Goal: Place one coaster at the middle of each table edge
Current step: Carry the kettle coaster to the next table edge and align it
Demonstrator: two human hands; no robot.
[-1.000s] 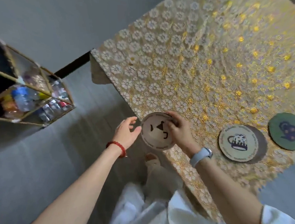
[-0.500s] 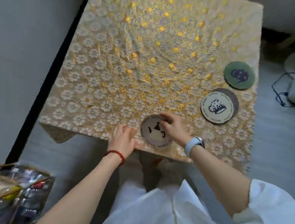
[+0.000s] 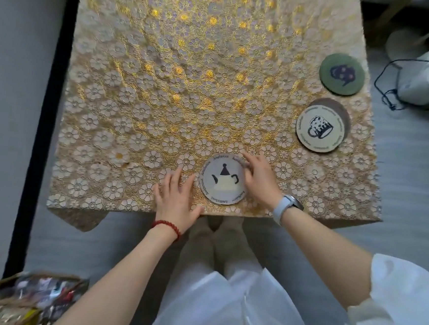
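Observation:
A round pale teapot coaster (image 3: 223,179) lies flat near the middle of the near edge of the table (image 3: 163,86), which wears a gold floral cloth. My right hand (image 3: 259,178) rests beside it with fingertips touching its right rim. My left hand (image 3: 177,198) lies flat on the cloth just left of it, fingers spread. Near the right edge, a cream mug coaster (image 3: 320,128) overlaps a brown coaster (image 3: 342,112) beneath it. A green coaster (image 3: 341,74) lies further back on that same side.
A basket of packets (image 3: 25,296) sits on the floor at lower left. A white device with a dark cord (image 3: 425,76) lies on the floor right of the table. A dark strip (image 3: 45,113) runs along the left wall. My feet (image 3: 217,237) are under the near edge.
The view swung until the table sits square in front of me. The teapot coaster went from held at the edge to flat on the cloth, and my right fingers loosened to its rim.

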